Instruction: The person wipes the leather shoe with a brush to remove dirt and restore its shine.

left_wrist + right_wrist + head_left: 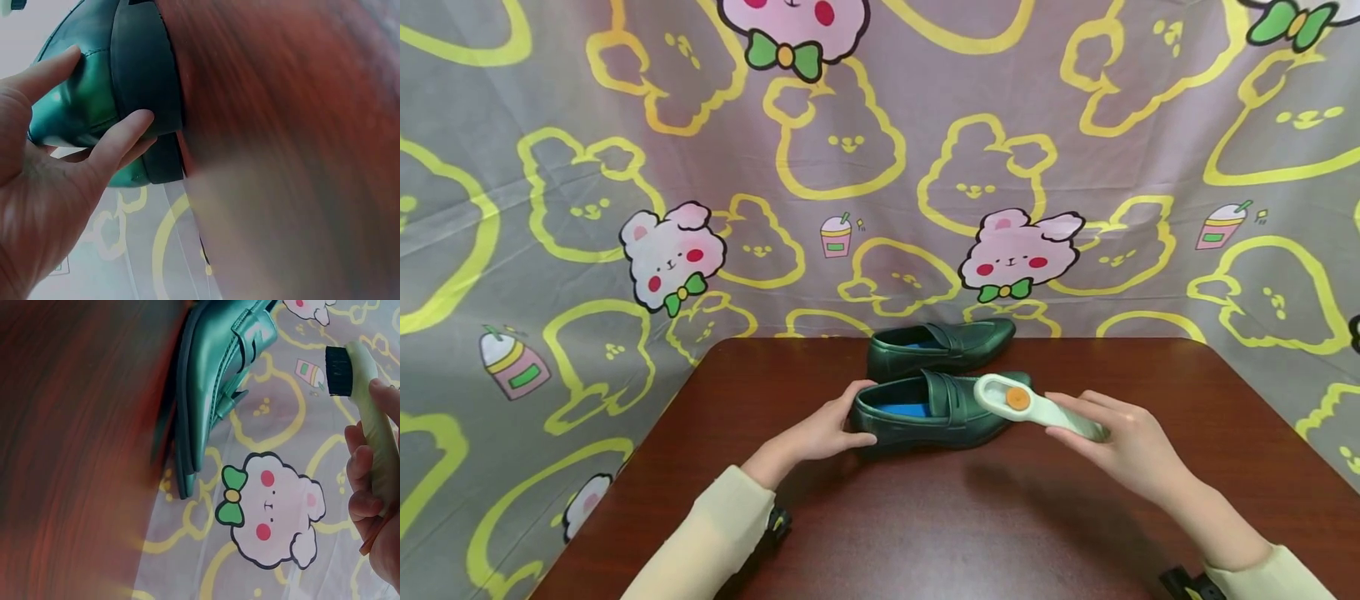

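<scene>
Brush (1037, 408) with a pale green handle sits in the grasp of the right hand (1138, 442), whose fingers and thumb close round the back part of the handle. The front end, with its round orange button (1018, 399), points away from that hand and toward the left hand (827, 429). On the underside, dark bristles (339, 372) face down toward the table, and the right wrist view shows a gap between them and the footwear, though from the head the brush overlaps the toe of the near shoe (917, 437). That dark green loafer stands upright just right of the left hand, between the two hands, its toe turned toward the right hand's side. The left hand grasps it by the heel, with the thumb on the side nearer the person and fingers round the far side. A blue insole (904, 410) shows in its opening. The matching far shoe (977, 342) stands upright beyond both hands, just behind the first and pointing the same way. Under the shoes and hands is a reddish-brown table (925, 525). Beyond the hands hangs a grey-pink cloth (910, 217) with yellow outlines and cartoon animals. Behind each hand comes a pale sleeve (707, 533).
</scene>
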`<action>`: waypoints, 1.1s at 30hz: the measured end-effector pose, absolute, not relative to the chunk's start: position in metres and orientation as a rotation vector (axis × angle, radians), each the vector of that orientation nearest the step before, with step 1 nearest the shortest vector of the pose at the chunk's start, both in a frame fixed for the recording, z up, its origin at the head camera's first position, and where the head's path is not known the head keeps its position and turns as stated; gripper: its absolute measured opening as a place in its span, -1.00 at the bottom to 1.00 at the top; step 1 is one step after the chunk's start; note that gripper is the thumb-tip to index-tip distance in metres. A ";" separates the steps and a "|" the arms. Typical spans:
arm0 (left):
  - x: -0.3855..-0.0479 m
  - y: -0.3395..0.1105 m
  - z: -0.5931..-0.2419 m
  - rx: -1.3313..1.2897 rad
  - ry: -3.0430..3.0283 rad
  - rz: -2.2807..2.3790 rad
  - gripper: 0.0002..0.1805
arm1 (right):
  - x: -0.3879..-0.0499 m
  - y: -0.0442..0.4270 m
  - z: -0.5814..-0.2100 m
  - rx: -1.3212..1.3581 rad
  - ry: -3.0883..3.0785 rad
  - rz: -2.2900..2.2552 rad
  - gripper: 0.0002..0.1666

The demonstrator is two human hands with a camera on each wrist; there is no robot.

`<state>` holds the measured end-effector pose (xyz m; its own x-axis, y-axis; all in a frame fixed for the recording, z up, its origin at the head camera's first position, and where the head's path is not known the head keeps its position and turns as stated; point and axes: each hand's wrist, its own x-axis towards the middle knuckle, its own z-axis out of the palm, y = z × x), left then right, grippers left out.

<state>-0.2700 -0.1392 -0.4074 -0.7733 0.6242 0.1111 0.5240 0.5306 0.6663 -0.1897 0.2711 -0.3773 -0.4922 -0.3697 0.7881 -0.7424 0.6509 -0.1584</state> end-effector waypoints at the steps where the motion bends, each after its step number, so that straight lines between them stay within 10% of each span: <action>1: -0.271 -0.138 -0.408 0.979 2.619 1.069 -0.13 | -0.190 0.272 -0.378 0.862 -2.117 0.633 -0.53; 33: -0.316 -0.032 -0.409 0.973 2.660 0.950 -0.05 | -0.191 0.305 -0.387 0.798 -2.175 0.537 -0.52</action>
<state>-0.3159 -0.0321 -0.4089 -0.7772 0.6255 0.0686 0.5275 0.5882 0.6130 -0.1911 0.3048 -0.3867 -0.5287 -0.3725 0.7627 -0.6848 0.7181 -0.1240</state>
